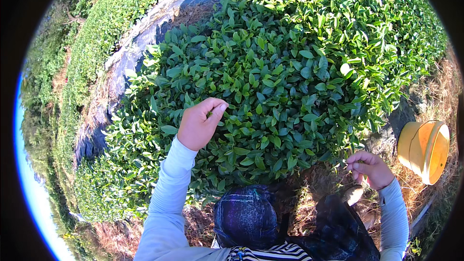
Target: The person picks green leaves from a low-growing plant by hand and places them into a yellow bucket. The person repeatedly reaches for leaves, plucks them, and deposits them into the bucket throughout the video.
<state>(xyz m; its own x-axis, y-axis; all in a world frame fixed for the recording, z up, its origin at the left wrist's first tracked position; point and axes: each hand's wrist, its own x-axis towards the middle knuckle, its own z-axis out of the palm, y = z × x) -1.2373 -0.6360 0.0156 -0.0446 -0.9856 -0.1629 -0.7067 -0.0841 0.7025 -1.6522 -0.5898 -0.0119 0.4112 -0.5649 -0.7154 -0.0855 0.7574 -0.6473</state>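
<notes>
My left hand (201, 124) is over the shaded top of a dense leafy bush (253, 79), which looks like a tea bush. Its thumb tip meets the curled index finger just above the leaves; whatever may be inside the fingers is hidden. Farther right and lower, my right hand (370, 170) is at the bush's near edge, fingers bent and thumb drawn in. Small pale bits show by its fingertips, too small to tell whether they are held. Young light-green leaves (259, 109) stand up between both hands, among darker ones.
A yellow bucket (417, 148) lies tipped on dry grass (447, 83) right of my right hand. Dark ground sheeting (134, 49) runs along the bush's far left side, with another hedge row (105, 18) beyond. My bent knee (246, 217) is close against the near edge.
</notes>
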